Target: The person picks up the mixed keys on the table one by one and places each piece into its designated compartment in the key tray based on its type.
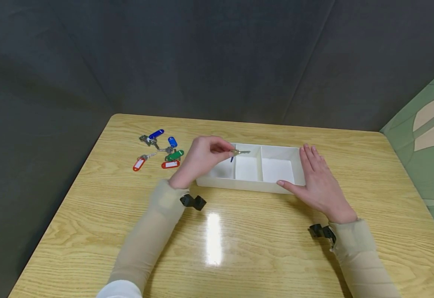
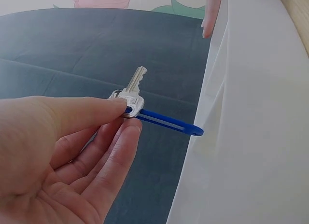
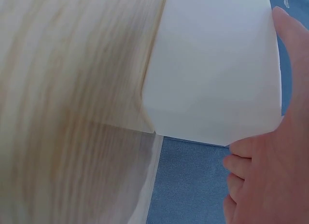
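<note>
In the head view, we see the key (image 1: 241,152) pointing its blade rightward, toward the right hand (image 1: 321,184). Its long axis lies nearly level and runs roughly along the length of the white tray (image 1: 239,185). From the left wrist, the blade points up and slightly right, away from the fingers, while its blue tag (image 2: 169,121) slants off toward the tray, at a marked angle to the blade.

We find the key at the fingertips of the left hand (image 1: 202,155), between the two hands and well apart from the right. The left thumb and fingertips pinch its head, the remaining fingers loosely bent. As the head view shows it, the blade is over the tray's middle compartment, its head near the left divider.

The right hand is spread, its fingers along the tray's right end and its thumb on the near rim, touching only the tray. Left of the tray, we see more tagged keys (image 1: 170,164) on the wooden table (image 1: 261,231).
</note>
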